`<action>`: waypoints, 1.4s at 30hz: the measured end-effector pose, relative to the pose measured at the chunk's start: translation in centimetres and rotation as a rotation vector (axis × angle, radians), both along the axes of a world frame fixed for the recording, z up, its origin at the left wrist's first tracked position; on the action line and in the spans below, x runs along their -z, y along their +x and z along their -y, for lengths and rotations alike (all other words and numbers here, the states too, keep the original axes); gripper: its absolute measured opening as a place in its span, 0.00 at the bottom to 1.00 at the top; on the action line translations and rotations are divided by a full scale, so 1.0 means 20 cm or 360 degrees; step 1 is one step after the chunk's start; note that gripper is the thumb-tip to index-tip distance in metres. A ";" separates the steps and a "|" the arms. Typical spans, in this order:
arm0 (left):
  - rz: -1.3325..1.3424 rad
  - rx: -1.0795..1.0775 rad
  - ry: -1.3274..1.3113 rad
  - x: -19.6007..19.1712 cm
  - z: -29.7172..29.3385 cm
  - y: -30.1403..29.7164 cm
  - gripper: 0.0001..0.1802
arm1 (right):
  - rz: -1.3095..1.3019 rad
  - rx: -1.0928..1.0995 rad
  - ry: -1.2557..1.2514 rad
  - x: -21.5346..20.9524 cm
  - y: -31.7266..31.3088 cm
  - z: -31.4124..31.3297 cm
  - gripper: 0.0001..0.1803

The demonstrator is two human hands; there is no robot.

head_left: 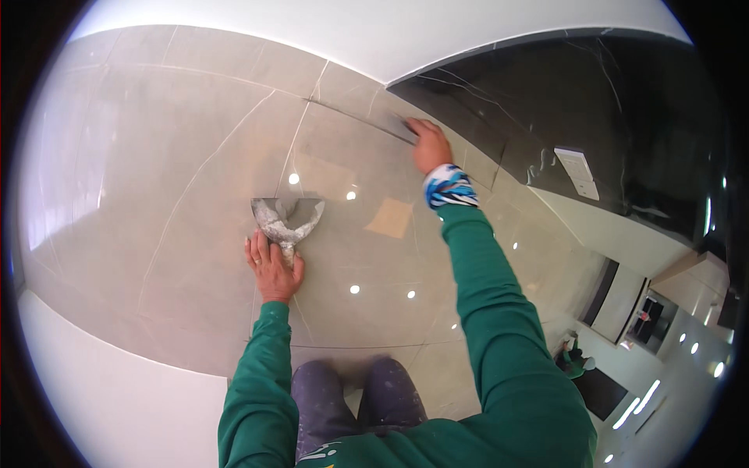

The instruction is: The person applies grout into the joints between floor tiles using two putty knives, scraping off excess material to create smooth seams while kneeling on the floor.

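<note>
My left hand (273, 271) is closed around the handle of a wide putty knife (269, 217), resting low over the grey floor tiles (211, 234). Whitish paste or filler is smeared in a curved heap over its blade. Farther forward and to the right, my right hand (431, 147) grips a small, thin tool (404, 123), blurred, perhaps a narrow spatula. Its tip is close to a dark joint line (355, 118) between two tiles. Whether the tip touches the joint, I cannot tell.
A glossy black marbled wall panel (538, 101) with a white socket plate (576, 168) rises at the right. White walls (296, 23) border the tiles. A tan square patch (390, 218) shows on the floor. Another person (576, 357) is at the far right.
</note>
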State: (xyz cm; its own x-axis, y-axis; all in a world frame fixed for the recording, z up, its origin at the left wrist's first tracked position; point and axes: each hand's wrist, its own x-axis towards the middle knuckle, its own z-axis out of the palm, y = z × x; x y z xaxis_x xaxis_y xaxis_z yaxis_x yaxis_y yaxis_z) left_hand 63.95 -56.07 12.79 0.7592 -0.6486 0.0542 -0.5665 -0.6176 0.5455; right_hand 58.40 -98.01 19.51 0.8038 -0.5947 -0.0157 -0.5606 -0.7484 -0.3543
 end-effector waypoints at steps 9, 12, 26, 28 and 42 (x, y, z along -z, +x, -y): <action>0.0004 -0.0023 0.0069 0.00 -0.06 0.01 0.22 | -0.0286 -0.0334 0.0124 0.04 -0.32 -0.32 0.28; 0.0003 -0.0006 0.0064 -0.01 -0.04 -0.01 0.22 | -0.0131 -0.0008 -0.0010 0.03 -0.35 -0.13 0.28; -0.0042 0.0011 0.0057 -0.01 -0.03 0.01 0.23 | -0.0133 -0.0117 0.0032 0.03 0.47 -0.44 0.16; -0.0022 0.0023 -0.0006 -0.01 -0.01 0.01 0.23 | -0.0165 -0.0135 -0.0056 0.04 0.53 -0.29 0.23; 0.0003 0.0017 -0.0014 0.00 0.02 0.00 0.23 | -0.0271 -0.0596 -0.0331 0.13 0.63 -0.49 0.17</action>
State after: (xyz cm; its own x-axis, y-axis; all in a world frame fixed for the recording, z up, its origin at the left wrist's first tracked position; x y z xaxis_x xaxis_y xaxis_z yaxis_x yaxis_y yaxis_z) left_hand 64.05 -56.44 12.83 0.7520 -0.6562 0.0617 -0.5743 -0.6065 0.5499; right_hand 70.90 -88.19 16.85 0.9602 -0.2684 -0.0775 -0.2754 -0.9560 -0.1012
